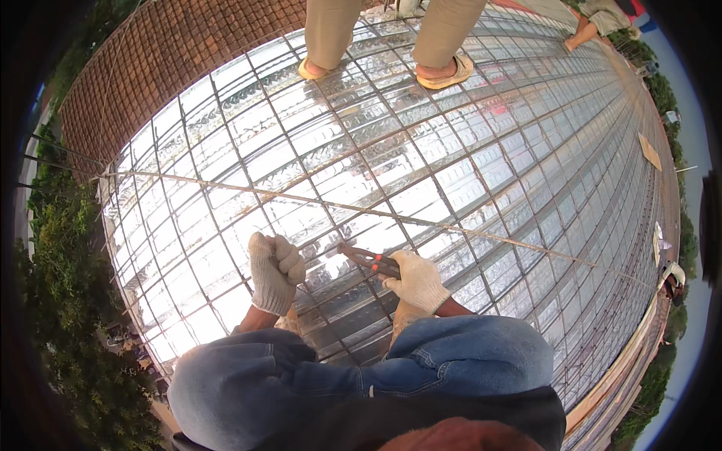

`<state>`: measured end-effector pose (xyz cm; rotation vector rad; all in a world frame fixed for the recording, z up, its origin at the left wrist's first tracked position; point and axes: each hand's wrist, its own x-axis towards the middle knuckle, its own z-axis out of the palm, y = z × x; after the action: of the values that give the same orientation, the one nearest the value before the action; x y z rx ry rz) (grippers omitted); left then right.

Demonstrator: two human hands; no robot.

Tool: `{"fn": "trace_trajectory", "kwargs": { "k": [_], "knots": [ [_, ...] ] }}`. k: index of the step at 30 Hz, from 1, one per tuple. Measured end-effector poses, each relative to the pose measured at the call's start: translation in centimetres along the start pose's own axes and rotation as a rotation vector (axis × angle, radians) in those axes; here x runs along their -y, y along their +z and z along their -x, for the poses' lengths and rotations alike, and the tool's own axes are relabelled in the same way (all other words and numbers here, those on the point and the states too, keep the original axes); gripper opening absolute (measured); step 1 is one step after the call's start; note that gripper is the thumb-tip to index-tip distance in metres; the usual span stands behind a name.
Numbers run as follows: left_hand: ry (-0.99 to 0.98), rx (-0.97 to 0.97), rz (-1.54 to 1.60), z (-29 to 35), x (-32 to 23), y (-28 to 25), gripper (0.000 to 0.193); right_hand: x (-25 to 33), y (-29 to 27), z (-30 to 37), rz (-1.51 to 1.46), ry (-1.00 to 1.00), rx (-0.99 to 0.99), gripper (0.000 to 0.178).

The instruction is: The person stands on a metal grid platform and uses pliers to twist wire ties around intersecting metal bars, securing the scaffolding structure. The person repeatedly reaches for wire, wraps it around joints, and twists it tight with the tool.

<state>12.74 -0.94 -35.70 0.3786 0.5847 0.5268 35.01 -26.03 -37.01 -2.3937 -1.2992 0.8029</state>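
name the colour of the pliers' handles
The handles are black with orange-red marks, clearest in the head view.

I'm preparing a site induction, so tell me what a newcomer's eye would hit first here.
Probably the glaring, silvery sheeting across the middle, overlaid by a dark bar grid. Next, at lower centre, the gloved right hand holds red-and-black-handled pliers, with the closed, gloved left hand to their left. At the top, another person's trousered legs end in yellowish footwear.
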Motion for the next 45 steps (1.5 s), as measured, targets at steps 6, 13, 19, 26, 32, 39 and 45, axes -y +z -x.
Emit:
{"fn": "trace_trajectory", "kwargs": {
  "k": [6, 13, 19, 26, 32, 39, 45],
  "knots": [
    [-0.088, -0.119, -0.052, -2.0, 0.5, 0.5, 0.050, 0.8, 4.0, 0.0, 0.184, -0.208, -0.079, 0.058],
    [0.102, -0.021, -0.209, -2.6, 3.7, -4.4, 0.044, 5.2, 1.5, -1.3, 0.143, -0.311, -0.068, 0.071],
    [0.233, -0.074, -0.203, -3.4, 4.5, -2.2, 0.045, 14.4, -2.8, -11.0, -0.705, -0.021, 0.338, 0.047],
    [0.277, -0.066, -0.177, -5.1, 3.1, -3.3, 0.053, 18.2, -3.1, -16.0, -0.489, 0.058, 0.453, 0.034],
    [-0.070, -0.334, -0.321, -5.4, 3.0, -3.0, 0.070, 18.4, -6.7, -21.8, 0.063, -0.361, 0.229, 0.033],
    [0.047, -0.491, -0.377, -8.0, 0.6, -6.5, 0.070, 19.6, -4.4, -33.6, 0.819, -0.820, 0.087, 0.019],
    [-0.045, -0.426, -0.852, -10.0, -1.1, -7.5, 0.072, 18.0, 1.3, -34.7, 0.812, -0.965, 0.198, 0.014]
  ]
}}
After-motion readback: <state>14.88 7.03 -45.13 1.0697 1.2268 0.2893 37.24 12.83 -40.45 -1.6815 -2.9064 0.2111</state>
